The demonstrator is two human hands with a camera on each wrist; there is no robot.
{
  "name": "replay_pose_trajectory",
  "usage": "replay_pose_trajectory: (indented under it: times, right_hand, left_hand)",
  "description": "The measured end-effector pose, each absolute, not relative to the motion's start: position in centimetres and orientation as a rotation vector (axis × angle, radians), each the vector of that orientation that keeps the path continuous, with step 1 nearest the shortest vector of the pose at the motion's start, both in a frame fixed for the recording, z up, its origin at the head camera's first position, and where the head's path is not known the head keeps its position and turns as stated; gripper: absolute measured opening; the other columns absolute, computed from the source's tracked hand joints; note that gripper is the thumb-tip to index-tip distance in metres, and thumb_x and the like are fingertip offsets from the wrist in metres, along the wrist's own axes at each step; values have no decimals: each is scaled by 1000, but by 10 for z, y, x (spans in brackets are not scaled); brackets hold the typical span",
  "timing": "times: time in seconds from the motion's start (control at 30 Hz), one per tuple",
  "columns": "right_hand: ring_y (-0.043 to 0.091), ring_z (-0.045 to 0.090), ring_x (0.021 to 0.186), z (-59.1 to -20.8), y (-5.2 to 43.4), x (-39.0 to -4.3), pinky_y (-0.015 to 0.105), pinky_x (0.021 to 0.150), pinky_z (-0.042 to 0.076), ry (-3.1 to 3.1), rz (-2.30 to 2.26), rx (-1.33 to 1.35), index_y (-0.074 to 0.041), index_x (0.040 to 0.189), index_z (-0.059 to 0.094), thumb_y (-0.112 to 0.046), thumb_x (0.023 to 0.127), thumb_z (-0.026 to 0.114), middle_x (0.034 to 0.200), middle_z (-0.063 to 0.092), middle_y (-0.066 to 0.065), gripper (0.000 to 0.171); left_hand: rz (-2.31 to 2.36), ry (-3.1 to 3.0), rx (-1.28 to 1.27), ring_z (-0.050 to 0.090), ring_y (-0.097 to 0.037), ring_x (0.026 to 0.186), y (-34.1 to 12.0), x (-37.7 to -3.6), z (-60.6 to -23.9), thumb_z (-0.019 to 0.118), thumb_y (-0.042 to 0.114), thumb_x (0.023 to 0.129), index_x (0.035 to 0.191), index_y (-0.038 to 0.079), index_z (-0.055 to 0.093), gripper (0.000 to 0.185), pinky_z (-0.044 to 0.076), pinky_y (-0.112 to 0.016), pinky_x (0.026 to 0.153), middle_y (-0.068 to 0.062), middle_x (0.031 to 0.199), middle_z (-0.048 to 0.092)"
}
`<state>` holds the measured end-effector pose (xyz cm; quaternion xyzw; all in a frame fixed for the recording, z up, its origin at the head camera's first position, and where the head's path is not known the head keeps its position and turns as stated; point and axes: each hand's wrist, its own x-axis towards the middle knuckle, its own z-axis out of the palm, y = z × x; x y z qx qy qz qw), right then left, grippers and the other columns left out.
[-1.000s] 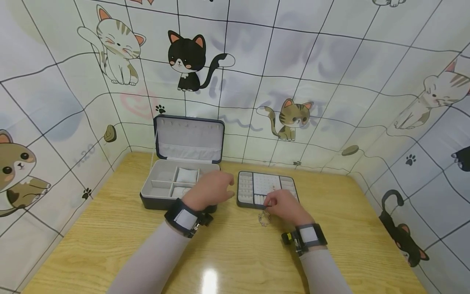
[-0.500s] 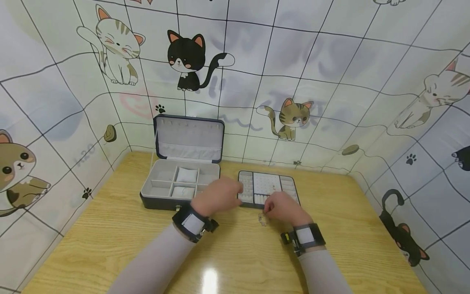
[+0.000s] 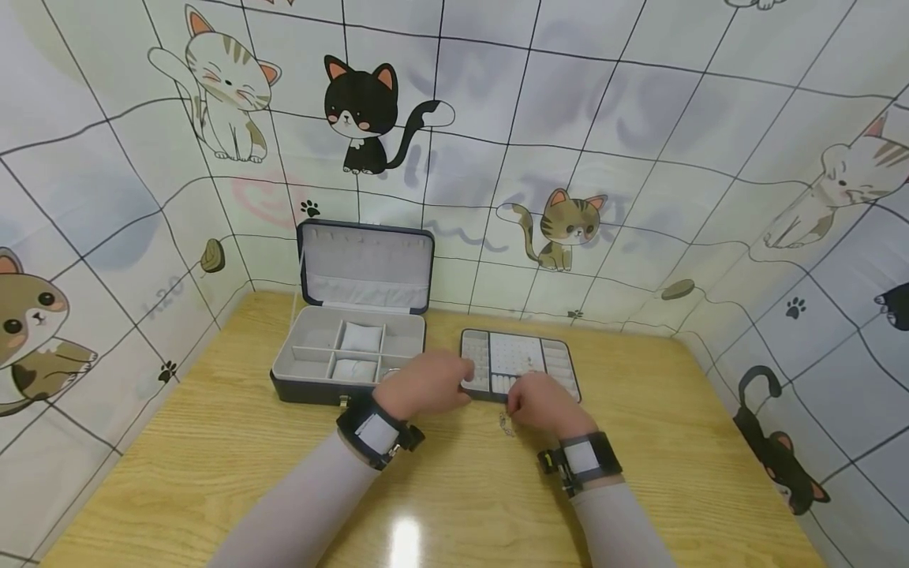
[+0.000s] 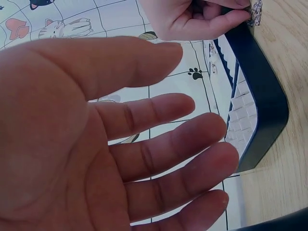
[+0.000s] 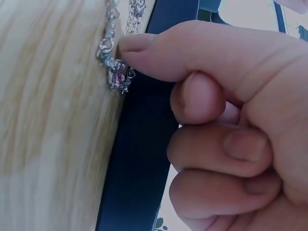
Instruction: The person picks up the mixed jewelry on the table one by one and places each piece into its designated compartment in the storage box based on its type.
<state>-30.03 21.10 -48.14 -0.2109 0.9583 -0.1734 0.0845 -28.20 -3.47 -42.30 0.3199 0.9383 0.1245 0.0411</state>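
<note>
Wood-grain table (image 3: 213, 473), cat-print sheeting on the walls around it. Going left to right:

- Dark jewellery box (image 3: 348, 359) sits left of centre, lid up, grey lining, two pale cushions in its compartments. Small metal clasp on the front wall.
- Left hand (image 3: 426, 383) hovers between the box and the insert tray (image 3: 518, 363), over the tray's left front corner. Left wrist view shows the palm with fingers straight and spread, holding nothing (image 4: 120, 139).
- Insert tray lies flat on the table just right of the box, apart from it: dark rim, white ring rolls and small cells.
- Right hand (image 3: 543, 402) is at the tray's front edge. Fingers are curled and the thumb presses a silver chain bracelet (image 5: 115, 72), with a pinkish stone, against the fingers. Bracelet is right at the tray's outer wall, its loose end trailing onto the wood (image 3: 506, 424).

Step, as I read it: bracelet is picked up at the tray's edge and not yet in any compartment. Next move likely needs a lift over the rim without snagging the chain, with the free hand steadying the tray or guiding the loose end.

Writing: faint mirrored characters show through the left wall sheet, not readable. No brand visible on box or tray.
</note>
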Motion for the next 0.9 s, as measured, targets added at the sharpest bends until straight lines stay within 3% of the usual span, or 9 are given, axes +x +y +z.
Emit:
replay_pose_trajectory:
  times: [0.2, 0.47, 0.67, 0.9]
  right_hand:
    - [12, 54, 63, -481, 206, -297, 28, 61, 45, 2858, -498, -583, -20, 59, 68, 2, 76, 77, 67, 64, -9, 29]
    - [10, 40, 50, -478, 196, -288, 26, 49, 33, 2881, -349, -472, -19, 52, 54, 0, 76, 76, 53, 45, -8, 38]
    - [13, 50, 56, -476, 193, -285, 28, 53, 40, 2862, -310, -485, -21, 58, 63, 1, 77, 74, 60, 59, -6, 31]
    - [13, 61, 74, -475, 193, -287, 32, 71, 54, 2932, -331, -553, -22, 74, 72, 1, 78, 79, 78, 70, -6, 25]
  left_hand:
    - [375, 2846, 965, 59, -13, 77, -34, -282, -426, 79, 32, 95, 111, 13, 73, 26, 52, -29, 71, 4, 89, 67]
    - [365, 2811, 940, 68, -16, 90, -34, -280, -427, 80, 32, 94, 116, 13, 73, 30, 58, -35, 82, -1, 104, 75]
    - [355, 2807, 944, 70, -17, 96, -35, -281, -428, 79, 34, 94, 119, 13, 74, 33, 58, -35, 86, -2, 110, 77]
    - [374, 2810, 951, 70, -17, 95, -36, -281, -427, 79, 33, 94, 118, 13, 73, 32, 58, -34, 85, -1, 108, 76]
